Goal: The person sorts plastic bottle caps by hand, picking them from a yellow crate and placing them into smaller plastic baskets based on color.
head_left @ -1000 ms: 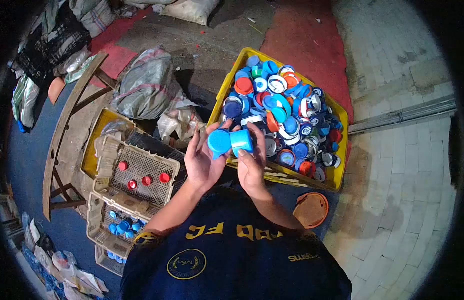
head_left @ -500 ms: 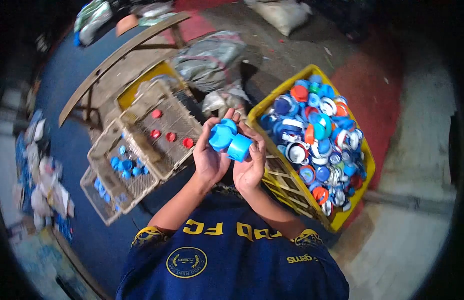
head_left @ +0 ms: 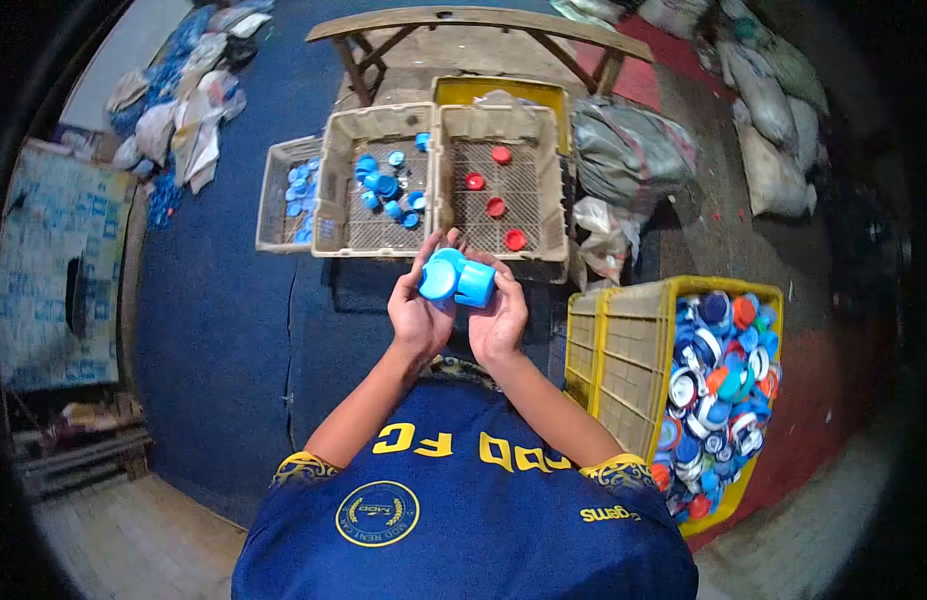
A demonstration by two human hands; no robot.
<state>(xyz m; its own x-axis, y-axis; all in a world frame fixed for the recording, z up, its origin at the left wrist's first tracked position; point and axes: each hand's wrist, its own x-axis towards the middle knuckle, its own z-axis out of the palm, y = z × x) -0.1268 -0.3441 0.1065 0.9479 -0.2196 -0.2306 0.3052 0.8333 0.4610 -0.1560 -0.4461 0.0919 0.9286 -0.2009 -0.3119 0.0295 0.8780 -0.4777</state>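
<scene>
My left hand (head_left: 416, 315) and my right hand (head_left: 504, 318) are cupped close together in front of my chest. A round, shallow blue cap (head_left: 440, 278) rests in the left, with at least one more blue piece partly hidden behind it. In the right, a taller blue cap (head_left: 476, 284) lies on its side, fingers curled around it, touching the first cap. Just beyond the hands stand a beige crate (head_left: 376, 247) with several loose blue caps (head_left: 387, 186) and another beige crate (head_left: 496, 112) with several red caps (head_left: 496, 206).
A smaller crate (head_left: 268, 215) with blue caps stands at the far left of the row. To my right is a yellow-rimmed crate (head_left: 674, 330) heaped with mixed caps (head_left: 719, 400). A wooden bench (head_left: 474, 20), a grey sack (head_left: 629, 150) and white sacks (head_left: 769, 165) lie beyond.
My view has swung left, so the beige crates now stand straight ahead and the heaped crate sits lower right. Both hands still hold the blue caps, almost unmoved before my chest.
</scene>
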